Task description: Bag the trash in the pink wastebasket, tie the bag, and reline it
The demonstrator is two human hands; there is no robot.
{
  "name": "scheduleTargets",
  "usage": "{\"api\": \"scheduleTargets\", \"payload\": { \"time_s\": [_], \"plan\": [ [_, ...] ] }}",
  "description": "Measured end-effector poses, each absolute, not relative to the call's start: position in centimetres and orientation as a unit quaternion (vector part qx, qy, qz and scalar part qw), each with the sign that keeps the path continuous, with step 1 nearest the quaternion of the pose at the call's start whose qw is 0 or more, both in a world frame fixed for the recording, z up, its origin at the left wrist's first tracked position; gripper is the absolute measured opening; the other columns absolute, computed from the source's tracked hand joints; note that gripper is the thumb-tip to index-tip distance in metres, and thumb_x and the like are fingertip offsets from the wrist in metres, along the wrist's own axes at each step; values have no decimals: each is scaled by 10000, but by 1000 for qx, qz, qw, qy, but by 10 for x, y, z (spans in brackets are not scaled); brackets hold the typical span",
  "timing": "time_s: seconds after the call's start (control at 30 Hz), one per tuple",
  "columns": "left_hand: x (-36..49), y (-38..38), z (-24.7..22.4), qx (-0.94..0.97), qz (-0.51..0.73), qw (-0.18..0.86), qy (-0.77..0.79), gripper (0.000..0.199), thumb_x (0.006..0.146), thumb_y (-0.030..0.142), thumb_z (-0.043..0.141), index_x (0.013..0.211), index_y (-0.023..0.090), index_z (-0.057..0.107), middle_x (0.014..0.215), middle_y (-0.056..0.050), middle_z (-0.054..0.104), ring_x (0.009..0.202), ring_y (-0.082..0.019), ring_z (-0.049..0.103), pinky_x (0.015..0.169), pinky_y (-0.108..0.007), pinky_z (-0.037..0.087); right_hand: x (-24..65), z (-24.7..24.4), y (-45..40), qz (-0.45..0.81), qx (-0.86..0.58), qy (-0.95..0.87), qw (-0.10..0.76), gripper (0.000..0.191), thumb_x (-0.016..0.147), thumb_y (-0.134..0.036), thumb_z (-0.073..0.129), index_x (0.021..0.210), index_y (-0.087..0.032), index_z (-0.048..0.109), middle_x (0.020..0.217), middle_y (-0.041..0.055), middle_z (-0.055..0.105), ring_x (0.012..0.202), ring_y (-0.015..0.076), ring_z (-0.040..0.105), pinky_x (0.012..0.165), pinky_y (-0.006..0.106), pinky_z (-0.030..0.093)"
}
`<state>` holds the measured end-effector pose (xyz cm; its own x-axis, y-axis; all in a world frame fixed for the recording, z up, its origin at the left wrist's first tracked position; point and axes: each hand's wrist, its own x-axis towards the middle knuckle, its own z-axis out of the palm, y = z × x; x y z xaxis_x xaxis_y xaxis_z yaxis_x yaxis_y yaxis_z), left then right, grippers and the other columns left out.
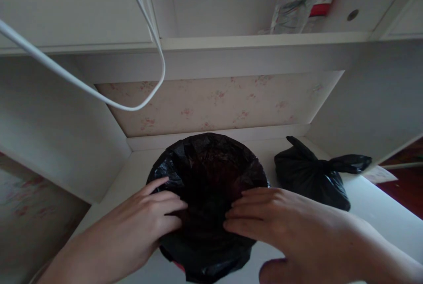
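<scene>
1. The open black bag is sitting in the middle of the white desk, making a round, dark hole. A little red bit is peeking out under its near left edge.
2. The left hand is touching the left side of the bag. Its fingers are spreading a little, but I cannot tell if its grip is pinching.
3. The right hand is touching the right side of the bag. Its fingers are lying close together, and its thumb is pointing away from them, so its grip is spreading wide.
4. A tied black bag is resting to the right, near the open one.
5. A white cord is hanging at the far left.
6. A clear pack, perhaps plastic, is sitting on the far right shelf.
</scene>
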<state>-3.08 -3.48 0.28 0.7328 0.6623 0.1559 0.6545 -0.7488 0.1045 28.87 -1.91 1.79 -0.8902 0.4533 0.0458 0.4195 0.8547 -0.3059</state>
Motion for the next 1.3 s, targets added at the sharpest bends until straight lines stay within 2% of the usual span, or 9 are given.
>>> {"api": "scheduleTargets", "payload": {
  "time_s": [0.1,0.23,0.33,0.47,0.67,0.77,0.87,1.1,1.3],
  "plan": [
    [-11,-54,-7,935,185,-97,287,311,965,231,584,1244,282,711,1242,19,790,1101,-195,738,1146,-364,464,279,5,-25,90,-235,-968,26,283,931,-286,696,1201,-201,702,1000,44,782,867,226,722,713,339,494],
    [31,-77,-31,892,313,-161,283,362,1093,192,366,1031,192,722,884,41,817,774,-124,755,888,-281,549,260,-6,-33,48,-201,-978,23,150,934,-72,583,994,-172,677,892,24,757,686,184,664,572,345,400],
    [44,-82,-47,849,351,-194,343,321,1079,351,481,936,149,686,725,2,765,622,-149,715,700,-324,549,256,-2,-39,76,-184,-977,74,91,995,-151,593,935,-173,659,854,5,743,679,156,640,596,324,417],
    [33,-80,-57,850,361,-187,336,276,1026,206,536,755,196,591,560,24,627,483,-149,578,562,-348,452,267,9,-36,108,-186,-970,115,244,959,-374,718,1117,-188,703,1038,27,775,961,187,692,854,308,494],
    [-7,-51,-51,872,401,-88,265,304,920,60,505,664,220,468,495,37,474,471,-140,426,529,-336,380,280,4,-23,108,-215,-966,95,560,921,-465,718,1410,-213,613,1388,106,690,1259,267,628,1129,416,409],
    [-32,-25,-44,875,419,-37,241,306,885,-3,500,671,214,470,514,36,489,495,-136,458,541,-320,411,278,-3,-25,91,-216,-972,33,305,926,-350,690,1184,-189,702,1040,74,783,981,235,707,889,361,492],
    [-47,-13,-40,855,433,-96,269,238,883,-11,581,750,186,599,685,-19,672,652,-169,623,688,-356,527,273,-12,-32,29,-215,-976,3,77,932,-195,604,890,-191,668,727,22,710,664,195,641,636,359,403],
    [8,-66,-46,856,393,-138,308,185,1000,195,558,1055,133,724,975,-83,794,948,-202,701,935,-379,528,251,-21,-47,-21,-233,-971,47,114,870,-94,607,905,-201,619,783,-5,698,593,195,600,496,385,230],
    [37,-72,-67,834,423,-135,328,203,963,114,510,791,183,595,626,-8,653,603,-170,559,688,-396,450,247,-6,-48,57,-218,-974,31,173,989,-369,642,925,-208,650,861,-14,733,718,189,661,616,371,390]
  ]
}}
